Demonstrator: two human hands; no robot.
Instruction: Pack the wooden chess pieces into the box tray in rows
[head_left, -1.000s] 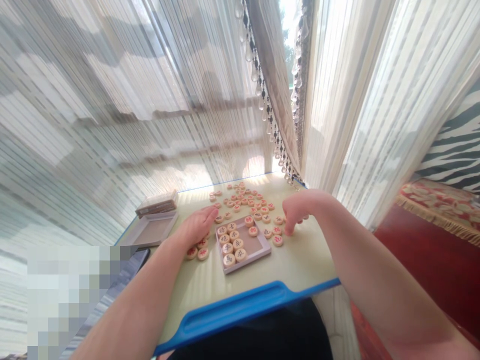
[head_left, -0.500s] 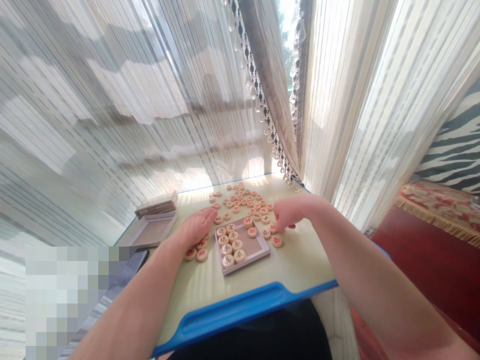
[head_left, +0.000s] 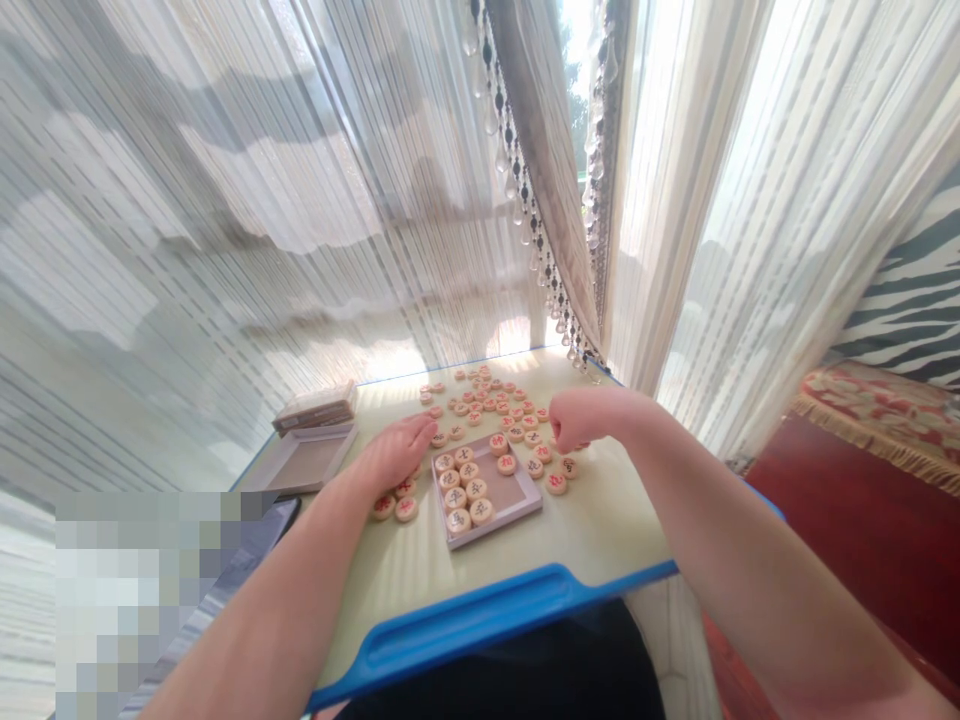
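Note:
Chinese chess pieces, round and pale with red or black characters, lie scattered over the table. A shallow cardboard box (head_left: 517,493) in the middle holds black-character pieces (head_left: 475,490) in two columns on its left and two red-character pieces (head_left: 499,443) near its far side. My left hand (head_left: 397,447) rests flat, fingers stretched, left of the box above some red pieces (head_left: 406,510). Right of the box, my right hand (head_left: 585,420) is closed with its fingers curled down beside a black-character piece (head_left: 568,468); what its fingertips hold, if anything, is hidden.
At the left stand an empty shallow box (head_left: 304,462) and some stacked boxes (head_left: 315,405). The pale table (head_left: 615,510) has a blue raised front edge (head_left: 465,618). Sheer curtains (head_left: 337,200) with beaded trim hang beyond it.
My right hand has lifted slightly and shifted away from the pieces, uncovering a black-character piece beside the box. My left hand has stayed nearly still.

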